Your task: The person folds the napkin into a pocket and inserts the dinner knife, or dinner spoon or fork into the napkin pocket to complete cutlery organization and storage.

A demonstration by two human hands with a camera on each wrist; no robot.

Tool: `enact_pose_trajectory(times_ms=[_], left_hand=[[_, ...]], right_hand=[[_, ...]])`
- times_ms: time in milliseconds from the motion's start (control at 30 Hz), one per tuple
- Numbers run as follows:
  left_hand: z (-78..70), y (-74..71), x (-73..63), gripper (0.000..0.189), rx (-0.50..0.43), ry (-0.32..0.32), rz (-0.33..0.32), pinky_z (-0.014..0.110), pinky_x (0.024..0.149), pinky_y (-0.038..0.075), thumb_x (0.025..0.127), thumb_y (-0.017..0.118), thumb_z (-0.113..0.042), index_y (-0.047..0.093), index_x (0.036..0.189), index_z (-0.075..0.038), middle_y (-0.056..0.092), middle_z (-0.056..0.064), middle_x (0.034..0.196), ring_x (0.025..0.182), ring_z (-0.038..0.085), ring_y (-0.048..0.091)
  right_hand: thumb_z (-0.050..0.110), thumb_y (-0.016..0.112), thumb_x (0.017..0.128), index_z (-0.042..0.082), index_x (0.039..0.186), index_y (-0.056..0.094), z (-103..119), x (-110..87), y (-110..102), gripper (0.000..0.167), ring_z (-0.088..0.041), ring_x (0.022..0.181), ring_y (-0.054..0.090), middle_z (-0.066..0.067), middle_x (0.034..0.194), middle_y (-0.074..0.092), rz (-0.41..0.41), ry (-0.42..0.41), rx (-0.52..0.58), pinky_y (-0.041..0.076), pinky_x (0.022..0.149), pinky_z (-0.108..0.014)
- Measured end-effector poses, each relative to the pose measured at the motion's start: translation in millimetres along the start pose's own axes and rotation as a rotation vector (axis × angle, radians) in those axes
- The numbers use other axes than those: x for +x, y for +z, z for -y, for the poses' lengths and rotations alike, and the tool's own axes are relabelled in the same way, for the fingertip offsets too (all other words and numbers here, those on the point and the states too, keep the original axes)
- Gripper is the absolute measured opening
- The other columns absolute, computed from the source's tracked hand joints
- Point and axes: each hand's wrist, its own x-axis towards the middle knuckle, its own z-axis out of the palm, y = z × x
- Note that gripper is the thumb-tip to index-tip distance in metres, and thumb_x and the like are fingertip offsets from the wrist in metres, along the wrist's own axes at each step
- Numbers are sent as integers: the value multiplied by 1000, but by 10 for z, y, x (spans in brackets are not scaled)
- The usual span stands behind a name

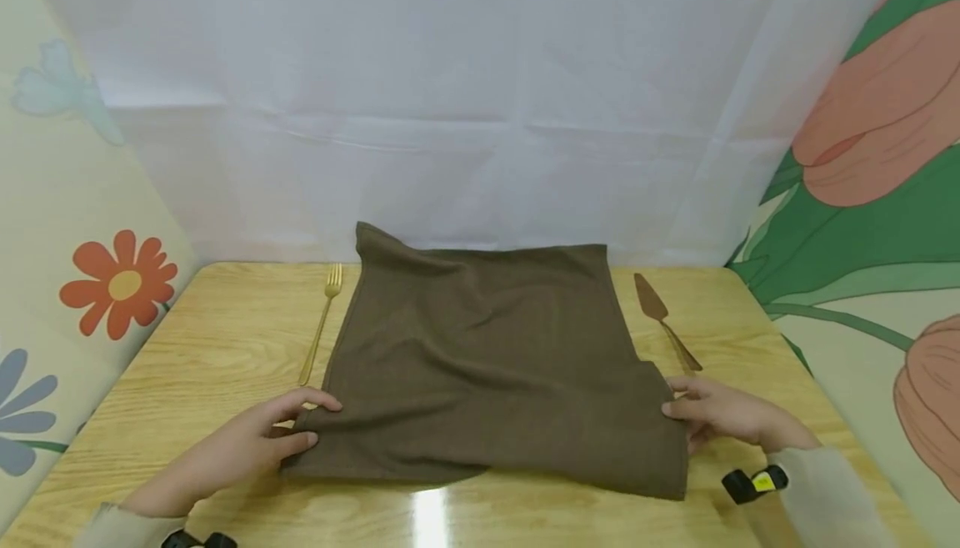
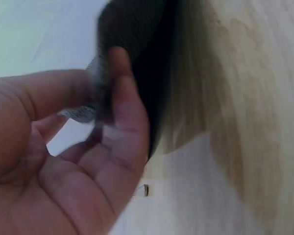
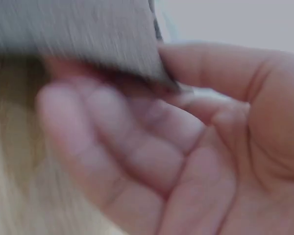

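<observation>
A brown cloth [image 1: 487, 348] is spread over the middle of the wooden table, wrinkled, with its near edge partly lifted. My left hand [image 1: 247, 448] pinches its left edge close to the near corner. In the left wrist view, the thumb and fingers of my left hand [image 2: 83, 147] meet on the dark fabric. On the opposite side my right hand [image 1: 731, 410] pinches the right edge. The right wrist view shows the cloth [image 3: 88, 34] between the thumb and fingers of my right hand [image 3: 186, 142], somewhat blurred.
A gold fork [image 1: 321, 327] lies left of the cloth, tines pointing away. On the right lies a cake server [image 1: 658, 310] with a gold handle. Behind the wooden table [image 1: 225, 331] hangs a white sheet [image 1: 465, 98], with flower-patterned walls at both sides.
</observation>
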Motion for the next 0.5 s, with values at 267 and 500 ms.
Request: enact_pose_trajectory(times_ms=[267,500], left_hand=[[17,-88,-37,30,-160,28,104,28,59,47,101,64,-13,65,127,1,58,-3,88,70,7,51],[28,-17,-92,49,-256,27,380,23,49,35,98,68,-11,50,138,11,40,-14,66,55,0,35]], right_hand=[[16,59,104,0,138,29,104,2,27,48,-9,61,53,-5,85,66,-278,-20,-17,51,58,-28],[5,62,99,-3,133,50,53,7,39,37,-13,68,54,-8,87,59,-217,-37,-175,50,61,-29]])
